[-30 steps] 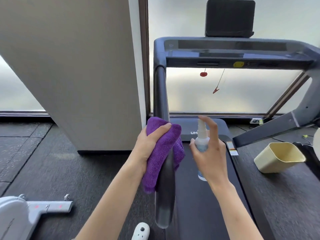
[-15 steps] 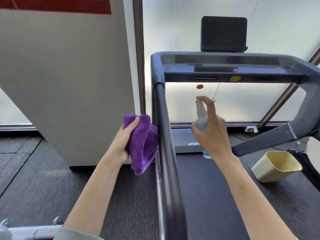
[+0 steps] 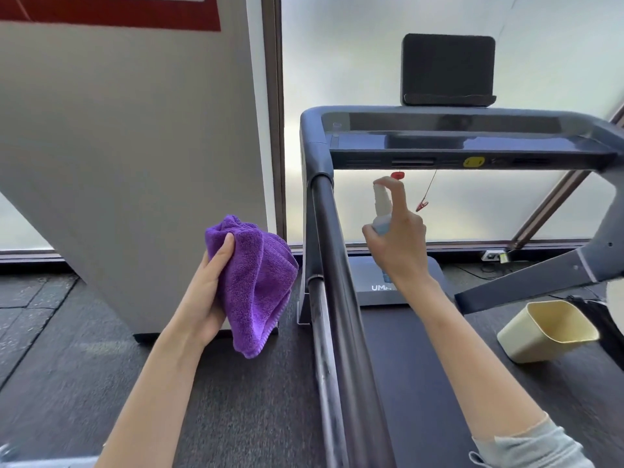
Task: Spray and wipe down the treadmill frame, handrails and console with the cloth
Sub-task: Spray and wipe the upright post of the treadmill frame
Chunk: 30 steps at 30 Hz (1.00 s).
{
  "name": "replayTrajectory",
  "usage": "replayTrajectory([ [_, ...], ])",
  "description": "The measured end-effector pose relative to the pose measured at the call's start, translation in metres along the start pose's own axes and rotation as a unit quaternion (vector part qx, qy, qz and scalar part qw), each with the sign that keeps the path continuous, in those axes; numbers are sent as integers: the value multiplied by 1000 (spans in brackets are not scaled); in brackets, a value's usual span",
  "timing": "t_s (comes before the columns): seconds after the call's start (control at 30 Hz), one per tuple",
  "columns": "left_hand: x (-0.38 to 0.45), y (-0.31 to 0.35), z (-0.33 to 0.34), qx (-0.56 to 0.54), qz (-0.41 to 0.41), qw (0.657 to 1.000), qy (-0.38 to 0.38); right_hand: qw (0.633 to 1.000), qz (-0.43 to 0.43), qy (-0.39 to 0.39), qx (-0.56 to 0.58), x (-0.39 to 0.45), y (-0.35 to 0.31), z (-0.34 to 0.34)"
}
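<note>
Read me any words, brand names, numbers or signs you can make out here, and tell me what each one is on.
"UMA": white letters on the treadmill's motor cover; the rest is hidden behind the right hand.
Red band at the top of the white panel: only a white edge shows, no letters readable.
Yellow button under the console: its mark is too blurred to read.
Spray bottle: no readable label.

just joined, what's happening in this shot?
A person is cleaning a treadmill. The left hand grips a bunched purple cloth, held off to the left of the left handrail and not touching it. The right hand holds a small spray bottle upright on the handrail's other side, index finger on the nozzle top, just below the console. No spray mist is visible. A cream bin lies tipped on the floor at right.
</note>
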<state>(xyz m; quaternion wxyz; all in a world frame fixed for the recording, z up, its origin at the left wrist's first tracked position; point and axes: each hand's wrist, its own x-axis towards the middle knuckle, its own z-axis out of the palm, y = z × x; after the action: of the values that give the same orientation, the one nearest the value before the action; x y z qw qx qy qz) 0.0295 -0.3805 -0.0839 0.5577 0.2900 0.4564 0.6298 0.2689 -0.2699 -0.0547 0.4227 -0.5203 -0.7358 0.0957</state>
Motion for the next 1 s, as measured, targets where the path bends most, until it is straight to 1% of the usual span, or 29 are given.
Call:
replayTrajectory([
  [0.13,0,-3,-3,-19,-6,1000,15,1000,-26,-6,4,-12,2,-7],
  [0.2,-1,-4,-1,-23,-5,1000,19,1000,-26,-11,7,-19,3,-14],
  [0.37,-11,-7,8,-29,-1,999,20,999,-40,-26,-17,-43,8,-35],
  [0.47,-19,-12,15,-24,-1,1000,16,999,-25,-43,-17,-61,10,-42],
  [0.57,-27,-17,21,-13,-12,1000,13,999,-14,-30,15,-79,13,-46],
  [0.73,-39,-22,29,-2,-27,1000,13,999,-12,-7,36,-96,12,-54],
  [0.93,-56,-26,31,-11,-20,1000,11,998,-35,-3,59,-122,12,-76],
  [1.0,-62,-28,30,-16,-15,1000,12,996,-45,-12,70,-136,13,-82],
])
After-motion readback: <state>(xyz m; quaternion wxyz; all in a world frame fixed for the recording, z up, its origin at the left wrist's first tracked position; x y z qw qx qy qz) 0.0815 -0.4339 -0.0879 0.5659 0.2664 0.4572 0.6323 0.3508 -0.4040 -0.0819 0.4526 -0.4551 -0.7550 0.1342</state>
